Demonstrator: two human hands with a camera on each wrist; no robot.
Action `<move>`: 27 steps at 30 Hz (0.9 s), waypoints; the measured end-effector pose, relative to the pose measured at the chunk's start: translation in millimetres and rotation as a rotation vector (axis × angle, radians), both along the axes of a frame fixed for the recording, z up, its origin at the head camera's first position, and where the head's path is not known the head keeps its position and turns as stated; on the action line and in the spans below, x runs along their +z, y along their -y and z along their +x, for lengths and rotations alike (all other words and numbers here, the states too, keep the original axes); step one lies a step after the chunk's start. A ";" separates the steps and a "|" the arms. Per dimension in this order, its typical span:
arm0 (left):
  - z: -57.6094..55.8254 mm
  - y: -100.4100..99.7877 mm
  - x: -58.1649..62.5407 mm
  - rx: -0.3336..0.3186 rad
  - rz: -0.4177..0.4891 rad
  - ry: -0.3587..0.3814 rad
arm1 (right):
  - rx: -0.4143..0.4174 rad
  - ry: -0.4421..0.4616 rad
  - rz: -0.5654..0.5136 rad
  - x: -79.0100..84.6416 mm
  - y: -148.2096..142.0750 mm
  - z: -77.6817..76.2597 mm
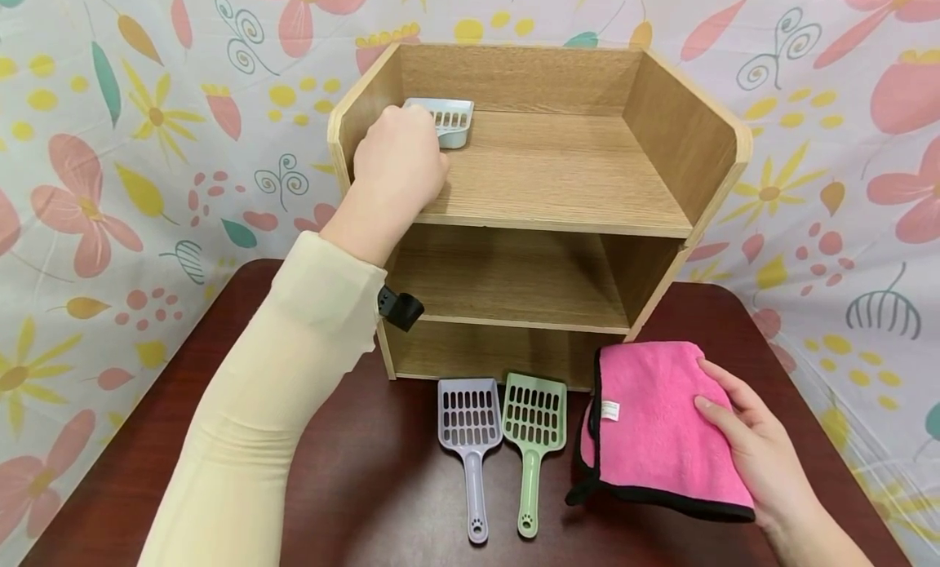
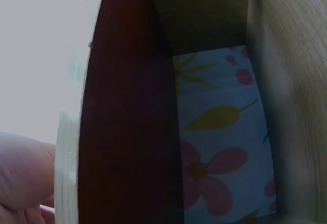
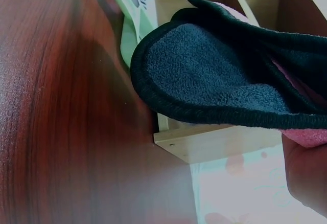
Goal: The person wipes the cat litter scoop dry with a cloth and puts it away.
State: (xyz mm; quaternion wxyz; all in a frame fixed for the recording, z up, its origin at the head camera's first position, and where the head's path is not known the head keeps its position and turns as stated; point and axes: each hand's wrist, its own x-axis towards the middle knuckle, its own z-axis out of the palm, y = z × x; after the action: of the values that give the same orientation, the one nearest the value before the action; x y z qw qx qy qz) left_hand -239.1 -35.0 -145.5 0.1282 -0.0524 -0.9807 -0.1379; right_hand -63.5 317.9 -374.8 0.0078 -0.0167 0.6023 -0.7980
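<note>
At the left of the wooden shelf's top level (image 1: 573, 171), my left hand (image 1: 401, 155) grips a pale blue litter scoop (image 1: 458, 136). Its slotted head points toward the back and right, while my fist hides the handle. In the left wrist view, part of that hand (image 2: 25, 175) shows beyond a board edge. My right hand (image 1: 760, 449) holds a folded pink cloth (image 1: 657, 424) with black edging by its right side, thumb on top. The right wrist view shows the cloth's dark grey underside (image 3: 199, 68) hanging over the table.
A lavender litter scoop (image 1: 473, 461) and a green litter scoop (image 1: 530, 461) lie side by side on the dark red table (image 1: 352, 469), heads against the shelf's front. Two lower compartments open beneath the top level. A flower-patterned curtain (image 1: 147, 183) hangs behind.
</note>
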 end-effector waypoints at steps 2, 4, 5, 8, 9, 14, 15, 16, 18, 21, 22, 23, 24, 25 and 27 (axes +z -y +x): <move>0.5 0.3 -0.9 0.002 0.007 -0.019 | -0.002 -0.002 0.002 -0.2 0.1 0.2; 2.9 1.2 -2.0 0.004 0.003 -0.042 | -0.010 -0.003 0.014 -0.4 0.5 0.5; 5.1 1.9 -2.5 0.004 -0.002 -0.057 | -0.017 -0.006 0.025 -0.5 0.9 0.6; 15.1 4.8 -4.9 -0.002 -0.009 -0.112 | -0.037 -0.008 0.041 -1.3 2.1 0.7; 19.1 5.8 -5.9 -0.008 -0.009 -0.131 | -0.044 -0.010 0.043 -1.5 2.6 0.5; 39.6 11.7 -12.8 -0.072 0.037 -0.235 | -0.070 -0.025 -0.006 -3.8 5.5 0.4; 43.5 13.1 -14.8 -0.084 0.046 -0.252 | -0.069 -0.031 -0.023 -4.5 6.4 0.2; 46.9 15.0 -17.4 -0.098 0.054 -0.275 | -0.067 -0.037 -0.038 -5.2 7.4 0.0; 53.3 19.8 -24.2 -0.131 0.070 -0.337 | -0.060 -0.047 -0.061 -6.4 9.9 -0.4; 61.1 27.5 -37.8 -0.193 0.094 -0.460 | -0.066 -0.051 -0.063 -7.5 12.5 -0.6; 63.5 30.6 -42.9 -0.217 0.104 -0.508 | -0.073 -0.050 -0.058 -7.7 13.4 -0.7; 65.6 33.4 -48.1 -0.238 0.111 -0.554 | -0.079 -0.048 -0.054 -7.8 14.1 -0.8; 67.3 36.3 -53.5 -0.257 0.118 -0.596 | -0.089 -0.045 -0.046 -7.8 14.8 -0.9; 68.8 39.0 -59.0 -0.278 0.125 -0.628 | -0.098 -0.043 -0.040 -7.9 15.5 -1.0; 71.1 43.8 -70.2 -0.315 0.135 -0.674 | -0.115 -0.042 -0.025 -8.0 16.6 -1.3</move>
State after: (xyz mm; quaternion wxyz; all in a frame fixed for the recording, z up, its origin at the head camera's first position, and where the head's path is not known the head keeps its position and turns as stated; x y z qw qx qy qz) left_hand -168.0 -78.8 -215.8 0.4242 -0.2363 -0.8521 -0.1953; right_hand -64.8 301.3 -382.8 -0.0509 0.0011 0.5925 -0.8040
